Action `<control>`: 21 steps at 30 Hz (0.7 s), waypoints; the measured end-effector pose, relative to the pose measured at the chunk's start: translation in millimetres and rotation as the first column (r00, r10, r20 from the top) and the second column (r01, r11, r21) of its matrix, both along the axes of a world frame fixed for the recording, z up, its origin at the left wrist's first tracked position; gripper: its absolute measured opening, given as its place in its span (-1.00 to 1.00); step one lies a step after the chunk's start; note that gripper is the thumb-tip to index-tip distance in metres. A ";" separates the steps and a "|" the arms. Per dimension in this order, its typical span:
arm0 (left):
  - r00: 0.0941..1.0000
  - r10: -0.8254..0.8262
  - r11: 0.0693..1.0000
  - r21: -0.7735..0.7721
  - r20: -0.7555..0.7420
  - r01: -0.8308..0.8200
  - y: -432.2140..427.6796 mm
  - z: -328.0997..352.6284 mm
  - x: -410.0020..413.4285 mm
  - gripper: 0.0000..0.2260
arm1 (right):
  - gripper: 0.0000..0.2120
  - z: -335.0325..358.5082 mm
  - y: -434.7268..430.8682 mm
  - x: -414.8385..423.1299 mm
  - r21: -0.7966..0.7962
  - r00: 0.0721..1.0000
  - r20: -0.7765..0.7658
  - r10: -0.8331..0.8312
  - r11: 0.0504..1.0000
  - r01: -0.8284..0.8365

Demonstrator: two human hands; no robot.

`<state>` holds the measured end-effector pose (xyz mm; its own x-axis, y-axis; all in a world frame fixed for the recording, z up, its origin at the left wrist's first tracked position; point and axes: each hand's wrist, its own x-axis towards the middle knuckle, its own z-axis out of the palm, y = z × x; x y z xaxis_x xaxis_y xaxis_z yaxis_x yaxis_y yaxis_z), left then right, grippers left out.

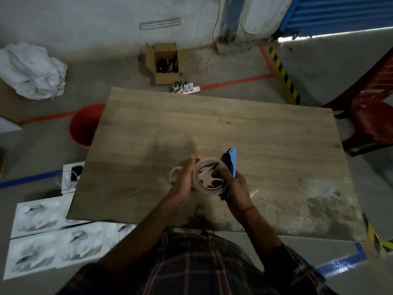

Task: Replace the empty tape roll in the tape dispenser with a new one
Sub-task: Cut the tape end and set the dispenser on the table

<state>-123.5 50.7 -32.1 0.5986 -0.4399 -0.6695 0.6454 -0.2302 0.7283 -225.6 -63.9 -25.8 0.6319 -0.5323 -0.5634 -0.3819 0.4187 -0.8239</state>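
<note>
Blue plastic shows at the right of the group: the dispenser (232, 165), held upright above the wooden table (265, 145) by the right hand (236, 184). That hand is closed round the dispenser's lower body, thumb reaching in toward the middle. Pressed against the dispenser's left side is the new roll (209, 177), a pale, clear ring of tape seen nearly face-on, with dark parts of the dispenser visible through its hole. Whether the roll is fully seated on the hub I cannot tell. The left hand (184, 179) cups the roll's left edge, fingers straight and pointing away from the person, thumb side pressed to the rim; it grips the roll rather than hanging loose. Just behind that hand, partly hidden by it, a smaller white ring lies on the table: the empty core (174, 174). Both forearms come up from a checked shirt (191, 265) at the near edge. On the floor beyond the table sit a red bucket (84, 126) and an open carton (164, 62).
</note>
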 end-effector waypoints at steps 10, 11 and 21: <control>0.884 -0.090 0.869 0.470 0.459 -0.155 37.8 -65.9 -5.0 -0.82 | -0.40 -102.9 -48.7 22.3 -0.035 0.961 -0.184 0.208 0.975 -0.217; 0.870 -0.115 0.854 0.494 0.480 -0.160 39.8 -69.9 -5.2 -0.87 | -0.36 -116.2 -53.6 24.0 -0.037 0.951 -0.194 0.239 0.967 -0.251; 0.480 -0.747 0.568 0.817 0.461 0.099 50.2 -96.2 -5.0 -0.43 | -0.63 -118.6 -56.2 25.5 -0.235 0.927 -0.312 0.209 0.928 -0.288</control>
